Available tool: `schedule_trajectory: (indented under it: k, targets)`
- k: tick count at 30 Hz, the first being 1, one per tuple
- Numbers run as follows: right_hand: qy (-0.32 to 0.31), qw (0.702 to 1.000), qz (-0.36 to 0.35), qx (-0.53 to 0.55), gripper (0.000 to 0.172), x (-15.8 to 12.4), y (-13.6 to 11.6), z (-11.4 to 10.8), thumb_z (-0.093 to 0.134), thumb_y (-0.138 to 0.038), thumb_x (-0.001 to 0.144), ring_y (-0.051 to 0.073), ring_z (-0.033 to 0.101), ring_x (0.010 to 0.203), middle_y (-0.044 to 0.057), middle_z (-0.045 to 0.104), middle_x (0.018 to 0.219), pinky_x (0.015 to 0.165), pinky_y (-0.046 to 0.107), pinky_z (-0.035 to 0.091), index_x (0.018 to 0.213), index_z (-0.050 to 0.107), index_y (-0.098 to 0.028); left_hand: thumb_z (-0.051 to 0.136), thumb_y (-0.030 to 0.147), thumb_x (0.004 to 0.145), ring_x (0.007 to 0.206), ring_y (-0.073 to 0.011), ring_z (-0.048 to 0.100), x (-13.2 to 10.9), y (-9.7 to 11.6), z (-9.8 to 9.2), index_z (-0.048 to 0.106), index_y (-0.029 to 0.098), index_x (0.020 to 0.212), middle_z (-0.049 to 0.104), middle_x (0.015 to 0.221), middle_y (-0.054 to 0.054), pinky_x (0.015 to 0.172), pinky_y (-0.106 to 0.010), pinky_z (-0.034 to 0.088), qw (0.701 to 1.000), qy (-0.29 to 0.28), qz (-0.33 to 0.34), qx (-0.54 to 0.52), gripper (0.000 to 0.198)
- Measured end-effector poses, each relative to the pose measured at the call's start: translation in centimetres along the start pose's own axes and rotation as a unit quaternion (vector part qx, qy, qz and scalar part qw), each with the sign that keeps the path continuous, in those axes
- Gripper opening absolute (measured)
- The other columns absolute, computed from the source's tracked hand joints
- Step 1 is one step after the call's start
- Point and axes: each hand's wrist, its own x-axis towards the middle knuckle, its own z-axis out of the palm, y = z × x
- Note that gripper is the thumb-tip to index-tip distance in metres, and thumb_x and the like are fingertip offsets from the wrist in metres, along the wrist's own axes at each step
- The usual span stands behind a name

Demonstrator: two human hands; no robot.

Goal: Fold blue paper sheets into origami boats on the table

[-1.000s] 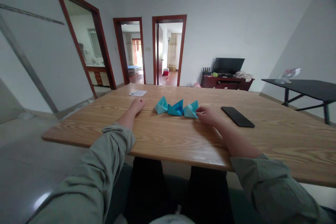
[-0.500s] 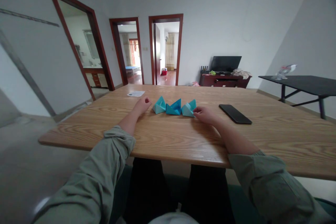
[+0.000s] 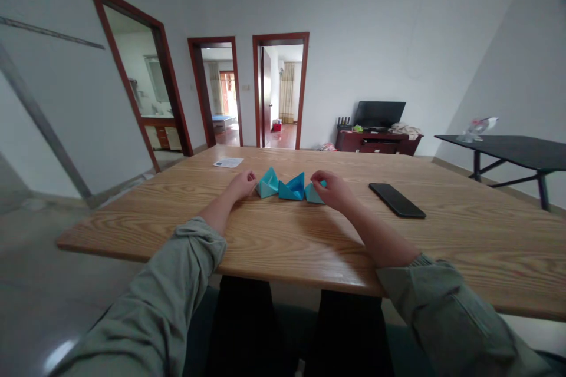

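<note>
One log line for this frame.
left hand: beside left paper boat, contact unclear | right hand: partly hiding right paper boat | middle paper boat: untouched

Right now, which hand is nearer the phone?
Right. The right hand is left of the phone, partly covering the rightmost of the paper boats; the left hand is farther left, by the leftmost boat.
</note>
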Motion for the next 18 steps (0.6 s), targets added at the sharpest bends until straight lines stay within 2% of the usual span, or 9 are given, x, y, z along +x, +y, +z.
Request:
schedule_trajectory:
  k: [2, 4, 6, 8, 11, 15, 18]
  targets:
    - [0.011, 1.0, 0.009, -0.005, 0.019, 0.0, 0.4, 0.3, 0.049, -0.02, 0.084, 0.017, 0.06, 0.088, 0.004, 0.069, 0.093, 0.08, 0.026, 0.044, 0.093, 0.065, -0.02, 0.051, 0.02, 0.078, 0.057, -0.0122, 0.049, -0.3, 0.2, -0.2, 0.051, 0.019, 0.084, 0.055, 0.063, 0.003, 0.055, -0.023, 0.034, 1.0, -0.002, -0.011, -0.018, 0.006]
    - [0.018, 0.999, 0.036, -0.023, 0.02, -0.3, 2.0, 0.3, 0.049, -0.02, 0.083, 0.018, 0.06, 0.089, 0.005, 0.068, 0.096, 0.08, 0.027, 0.043, 0.096, 0.064, -0.02, 0.049, 0.021, 0.081, 0.055, -0.0117, 0.048, -0.5, 0.4, -0.4, 0.05, 0.02, 0.089, 0.055, 0.063, 0.004, 0.055, -0.023, 0.035, 0.999, -0.004, -0.012, -0.042, 0.008]
    - [0.043, 0.994, 0.095, -0.029, 0.025, -0.6, 4.3, 0.0, 0.049, -0.022, 0.083, 0.019, 0.06, 0.093, 0.006, 0.068, 0.101, 0.081, 0.028, 0.043, 0.104, 0.061, -0.021, 0.047, 0.022, 0.083, 0.055, -0.0116, 0.049, -0.7, 0.5, -0.5, 0.049, 0.021, 0.091, 0.054, 0.064, 0.004, 0.056, -0.023, 0.036, 0.998, -0.001, -0.002, -0.063, 0.008]
    - [0.061, 0.98, 0.186, -0.024, 0.035, -0.8, 6.7, -0.3, 0.051, -0.026, 0.082, 0.02, 0.061, 0.092, 0.008, 0.067, 0.104, 0.08, 0.029, 0.044, 0.116, 0.056, -0.02, 0.047, 0.023, 0.083, 0.056, -0.0119, 0.049, -0.9, 0.6, -0.6, 0.051, 0.021, 0.093, 0.054, 0.065, 0.004, 0.057, -0.023, 0.037, 0.997, 0.004, 0.01, -0.076, 0.011]
    - [0.012, 0.965, 0.26, -0.025, 0.047, -0.8, 9.3, -0.1, 0.054, -0.035, 0.081, 0.02, 0.063, 0.089, 0.011, 0.066, 0.108, 0.076, 0.028, 0.045, 0.125, 0.053, -0.018, 0.049, 0.024, 0.081, 0.057, -0.0124, 0.05, -0.9, 0.6, -0.5, 0.055, 0.02, 0.097, 0.056, 0.066, 0.003, 0.057, -0.023, 0.038, 0.997, -0.001, 0.021, -0.07, 0.017]
    - [-0.082, 0.967, 0.241, -0.024, 0.051, -0.9, 10.0, 1.2, 0.056, -0.039, 0.08, 0.017, 0.064, 0.081, 0.01, 0.068, 0.104, 0.071, 0.025, 0.045, 0.126, 0.055, -0.017, 0.053, 0.027, 0.079, 0.058, -0.0126, 0.05, -0.8, 0.3, -0.3, 0.059, 0.018, 0.096, 0.058, 0.067, 0.002, 0.057, -0.023, 0.038, 0.998, -0.021, 0.022, -0.047, 0.02]
    - [-0.119, 0.971, 0.206, -0.03, 0.044, -1.1, 9.3, 1.6, 0.06, -0.034, 0.077, 0.018, 0.064, 0.08, 0.007, 0.071, 0.094, 0.071, 0.024, 0.045, 0.118, 0.062, -0.02, 0.053, 0.027, 0.078, 0.058, -0.0126, 0.05, -0.7, 0.1, -0.3, 0.062, 0.017, 0.092, 0.059, 0.066, 0.001, 0.055, -0.023, 0.036, 0.999, -0.025, 0.024, -0.034, 0.019]
